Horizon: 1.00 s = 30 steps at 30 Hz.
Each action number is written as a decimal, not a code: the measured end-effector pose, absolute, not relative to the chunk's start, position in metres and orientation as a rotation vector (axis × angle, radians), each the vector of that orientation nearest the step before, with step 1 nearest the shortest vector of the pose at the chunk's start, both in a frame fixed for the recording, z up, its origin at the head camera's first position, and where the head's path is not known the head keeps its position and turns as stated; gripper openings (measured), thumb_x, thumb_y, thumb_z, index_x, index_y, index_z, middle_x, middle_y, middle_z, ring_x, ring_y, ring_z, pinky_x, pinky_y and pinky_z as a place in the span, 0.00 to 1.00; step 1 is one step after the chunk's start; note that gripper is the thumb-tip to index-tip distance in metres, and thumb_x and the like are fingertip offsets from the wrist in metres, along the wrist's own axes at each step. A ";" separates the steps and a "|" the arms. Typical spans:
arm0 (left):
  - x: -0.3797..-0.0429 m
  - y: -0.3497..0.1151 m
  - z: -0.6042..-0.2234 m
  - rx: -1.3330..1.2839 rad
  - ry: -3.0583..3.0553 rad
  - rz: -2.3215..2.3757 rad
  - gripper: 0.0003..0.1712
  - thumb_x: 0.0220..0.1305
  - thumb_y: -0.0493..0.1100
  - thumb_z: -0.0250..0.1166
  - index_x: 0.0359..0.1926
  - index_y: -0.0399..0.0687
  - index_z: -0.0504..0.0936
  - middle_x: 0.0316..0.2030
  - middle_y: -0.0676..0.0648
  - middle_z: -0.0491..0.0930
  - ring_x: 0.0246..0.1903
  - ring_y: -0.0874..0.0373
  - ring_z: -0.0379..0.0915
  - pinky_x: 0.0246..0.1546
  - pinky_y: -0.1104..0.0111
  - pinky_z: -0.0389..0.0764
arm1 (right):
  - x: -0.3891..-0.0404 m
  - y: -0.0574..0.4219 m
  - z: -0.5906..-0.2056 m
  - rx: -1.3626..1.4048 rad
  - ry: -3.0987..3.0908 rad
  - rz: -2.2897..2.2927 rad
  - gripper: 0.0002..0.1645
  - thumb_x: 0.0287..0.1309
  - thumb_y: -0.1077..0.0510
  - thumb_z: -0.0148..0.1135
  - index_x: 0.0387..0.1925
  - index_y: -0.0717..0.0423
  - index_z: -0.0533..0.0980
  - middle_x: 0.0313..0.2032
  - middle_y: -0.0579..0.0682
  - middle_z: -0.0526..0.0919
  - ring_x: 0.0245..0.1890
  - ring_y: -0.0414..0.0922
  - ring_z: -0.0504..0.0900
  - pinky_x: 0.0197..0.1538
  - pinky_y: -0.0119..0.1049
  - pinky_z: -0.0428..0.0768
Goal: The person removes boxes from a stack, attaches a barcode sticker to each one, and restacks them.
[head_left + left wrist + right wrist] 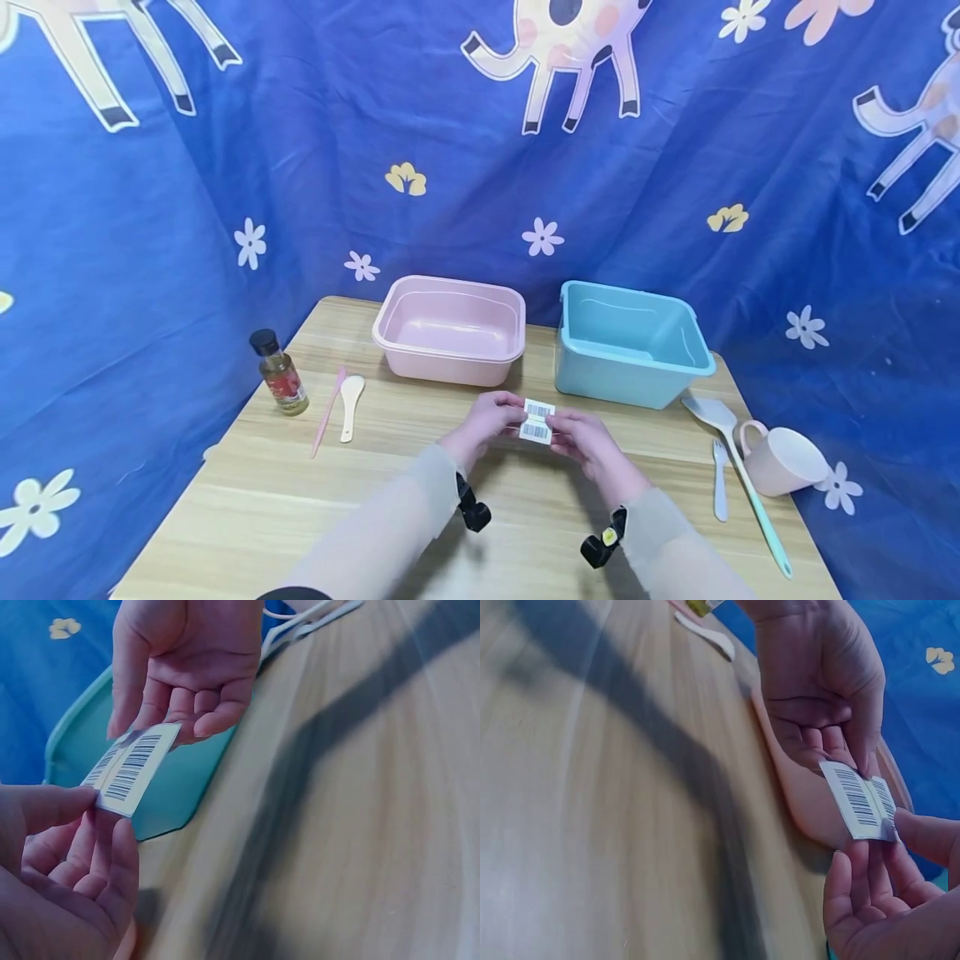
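Over the middle of the table, a small white barcode label (537, 421) with two printed barcodes is held between both hands. The left hand (489, 423) pinches its left edge, thumb on top and fingers underneath. On the opposite edge, the right hand (590, 443) grips it the same way. In the left wrist view the label (133, 774) tilts, with a crease or seam between the two barcodes. The right wrist view shows the label (857, 801) with the right thumb at its near corner. Its underside is hidden.
Behind the hands stand a pink basin (450, 367) and a blue basin (630, 383). At left are a dark-capped bottle (285, 383), a pink stick-like utensil (328, 412) and a white spoon (349, 408). A spatula (750, 479), small fork (720, 483) and mug (783, 462) lie at right.
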<state>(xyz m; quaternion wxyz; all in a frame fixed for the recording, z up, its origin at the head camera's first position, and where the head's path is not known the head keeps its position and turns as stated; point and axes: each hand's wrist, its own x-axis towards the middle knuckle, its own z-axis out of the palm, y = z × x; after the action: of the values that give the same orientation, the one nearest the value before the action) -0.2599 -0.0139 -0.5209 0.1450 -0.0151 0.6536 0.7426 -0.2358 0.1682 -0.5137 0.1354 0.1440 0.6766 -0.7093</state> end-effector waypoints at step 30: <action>-0.250 -0.029 -0.500 -0.014 1.930 2.113 0.09 0.59 0.30 0.67 0.40 0.28 0.81 0.27 0.44 0.83 0.25 0.58 0.78 0.35 0.61 0.83 | -0.232 0.146 -0.482 0.126 2.665 -1.929 0.13 0.59 0.68 0.64 0.46 0.68 0.77 0.40 0.56 0.79 0.41 0.51 0.78 0.47 0.41 0.78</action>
<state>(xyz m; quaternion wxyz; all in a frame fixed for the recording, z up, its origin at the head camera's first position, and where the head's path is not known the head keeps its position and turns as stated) -0.2503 -0.0289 -0.5005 0.1395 -0.0049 0.6679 0.7311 -0.2319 0.1460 -0.4819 -0.0753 0.0383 0.8072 -0.5842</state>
